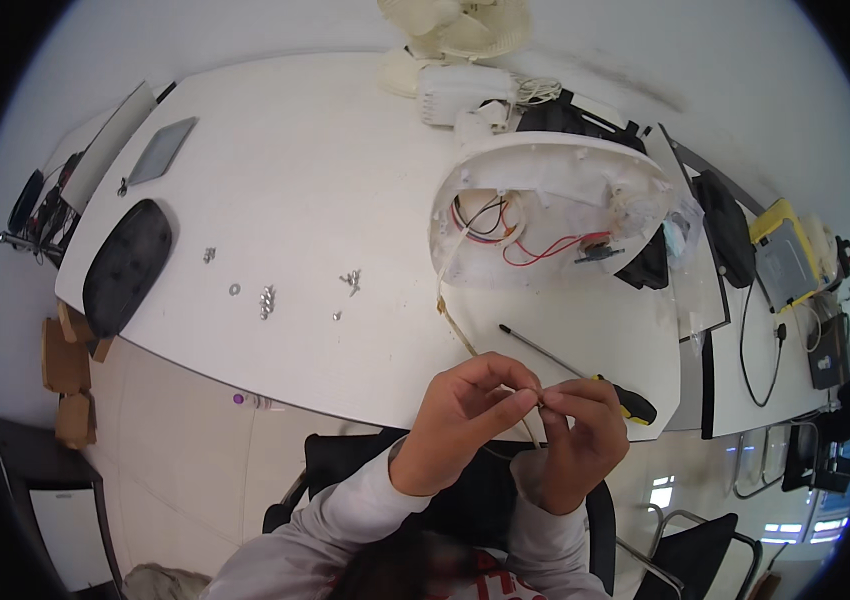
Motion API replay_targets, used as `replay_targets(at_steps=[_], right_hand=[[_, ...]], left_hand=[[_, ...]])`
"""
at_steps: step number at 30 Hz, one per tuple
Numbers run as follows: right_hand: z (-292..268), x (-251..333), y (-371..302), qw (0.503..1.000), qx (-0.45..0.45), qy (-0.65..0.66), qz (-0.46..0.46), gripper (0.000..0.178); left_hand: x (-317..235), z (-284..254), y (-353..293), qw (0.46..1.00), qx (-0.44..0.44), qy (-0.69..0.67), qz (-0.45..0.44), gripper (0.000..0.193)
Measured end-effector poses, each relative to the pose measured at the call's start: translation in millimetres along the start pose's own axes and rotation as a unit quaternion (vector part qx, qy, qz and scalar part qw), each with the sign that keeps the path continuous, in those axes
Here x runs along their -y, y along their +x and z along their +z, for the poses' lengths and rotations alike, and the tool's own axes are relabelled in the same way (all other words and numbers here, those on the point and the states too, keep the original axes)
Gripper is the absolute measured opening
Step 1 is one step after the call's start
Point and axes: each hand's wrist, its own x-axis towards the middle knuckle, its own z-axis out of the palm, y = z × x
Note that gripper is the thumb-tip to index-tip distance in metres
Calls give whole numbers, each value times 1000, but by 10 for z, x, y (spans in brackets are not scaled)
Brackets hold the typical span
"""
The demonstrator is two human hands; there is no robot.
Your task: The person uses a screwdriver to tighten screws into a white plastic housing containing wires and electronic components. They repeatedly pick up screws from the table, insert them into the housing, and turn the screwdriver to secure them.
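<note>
Over the table's front edge, the fingertips of my left hand (465,412) and my right hand (585,435) meet in a pinch. Between them is something small and thin, too little of it showing to name. A beige cable (458,328) runs from a white plastic housing (545,160) down behind my fingers, and its lower part hangs below them. The housing lies open side up, with red, black and blue wires (555,247) inside. Just beyond my right hand lies a screwdriver (635,403) with a black and yellow handle.
Several small screws (266,302) and a washer (235,289) lie mid-table. A black oval cover (128,268) rests at the left edge, near a grey flat panel (162,150). Behind the housing stand a cream fan (460,25) and a white fan body (455,95). A yellow-grey case (783,255) sits right.
</note>
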Motion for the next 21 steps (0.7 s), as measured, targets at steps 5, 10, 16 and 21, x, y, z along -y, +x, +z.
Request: replay_targets(at_steps=[5,10,16,21], right_hand=[[38,23,97,999,21,17,-32,23],[108,221,267,998,20,34,-47,22],[66,182,663,996,-22,14,-86,22],[199,-101,1221,996,-47,64,-50,14]], left_hand=[[-72,-21,33,999,21,21,33,9],[-190,2,123,995,81,-38,48,10],[-553,82,310,955,-33,213,205,19],[-791,110,981,625,-132,565,522,37]])
